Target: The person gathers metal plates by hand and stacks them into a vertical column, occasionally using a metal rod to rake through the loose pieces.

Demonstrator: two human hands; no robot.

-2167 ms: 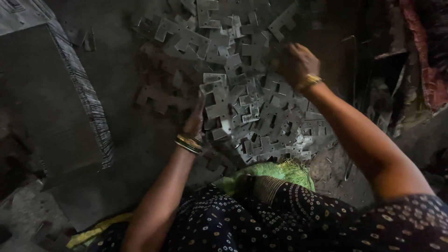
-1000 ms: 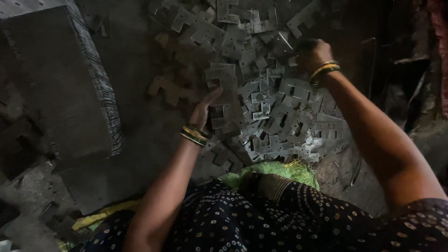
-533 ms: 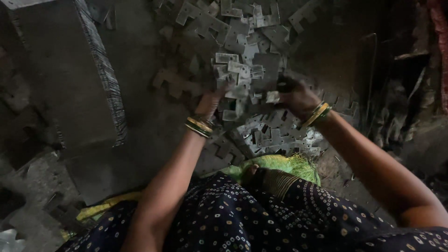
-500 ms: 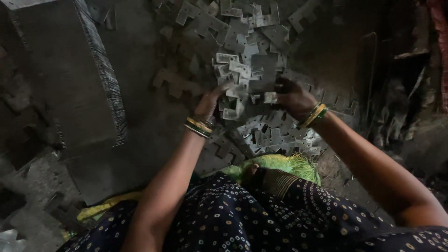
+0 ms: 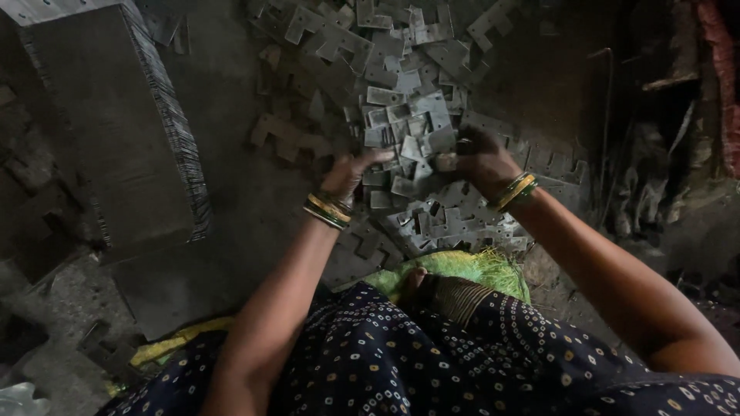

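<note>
A heap of small grey stamped metal plates lies on the dark floor ahead of me. My left hand and my right hand are raised close together above the heap, and between them they press a bunch of these metal plates. The left palm faces right with its fingers spread against the bunch. The right hand's fingers curl around the bunch's right side. Both wrists carry gold and green bangles.
A tall stack of thin metal sheets stands at the left. A green cloth lies by my knees, under a dark dotted garment. Metal rods and clutter line the right side. Loose plates lie scattered left of the heap.
My hands were apart over the heap, the right one far out. They came together, gathering a bunch of plates between them, and lifted it slightly.
</note>
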